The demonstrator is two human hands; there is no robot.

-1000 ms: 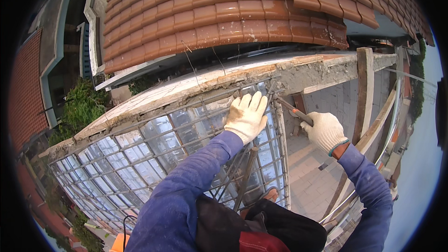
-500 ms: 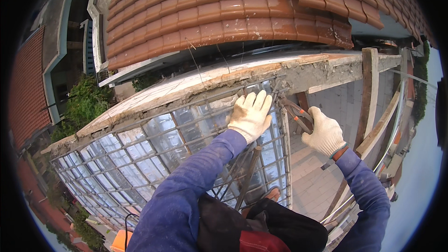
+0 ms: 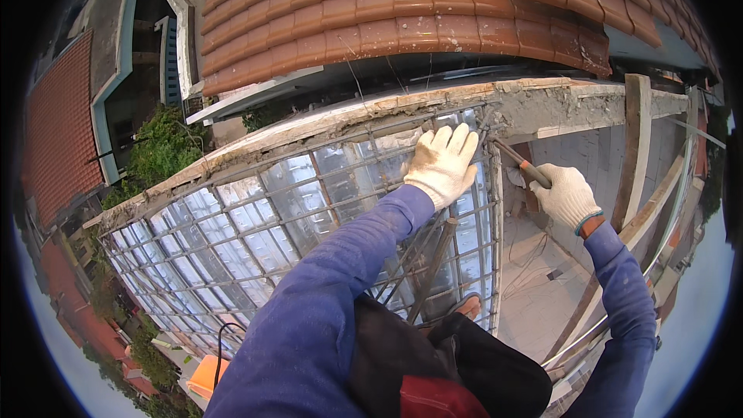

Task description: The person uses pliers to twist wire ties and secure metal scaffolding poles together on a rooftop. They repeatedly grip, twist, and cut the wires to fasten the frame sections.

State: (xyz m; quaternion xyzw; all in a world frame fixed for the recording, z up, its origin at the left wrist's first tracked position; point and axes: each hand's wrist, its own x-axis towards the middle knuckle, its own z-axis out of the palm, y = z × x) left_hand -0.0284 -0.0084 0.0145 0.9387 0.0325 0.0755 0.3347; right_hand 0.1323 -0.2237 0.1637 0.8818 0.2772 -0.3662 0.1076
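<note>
My left hand (image 3: pixel 441 166), in a cream knitted glove, lies with its fingers stretched out over the steel rebar grid (image 3: pixel 323 186), near the grid's far right corner. To its right, my right hand (image 3: pixel 569 197), gloved too, is closed round the handles of pincers (image 3: pixel 526 168) with orange bands. Their handles are pressed together, and the jaws meet the bars at the corner beside the rough concrete beam (image 3: pixel 542 112). What the jaws grip there is too small to make out. Shiny corrugated metal sheets (image 3: pixel 290 190) lie beneath the grid.
An orange tiled roof (image 3: pixel 371 39) rises beyond the beam. Wooden posts (image 3: pixel 636 147) stand at the right, above a lower floor (image 3: pixel 534 286). A wooden stick (image 3: pixel 433 267) leans near my foot (image 3: pixel 468 307). An orange object (image 3: pixel 205 375) sits at lower left.
The pincers' handles, spread apart before, are now squeezed together in my right hand, and the tool has tilted. My left hand keeps its place on the grid. The whole view has shifted slightly.
</note>
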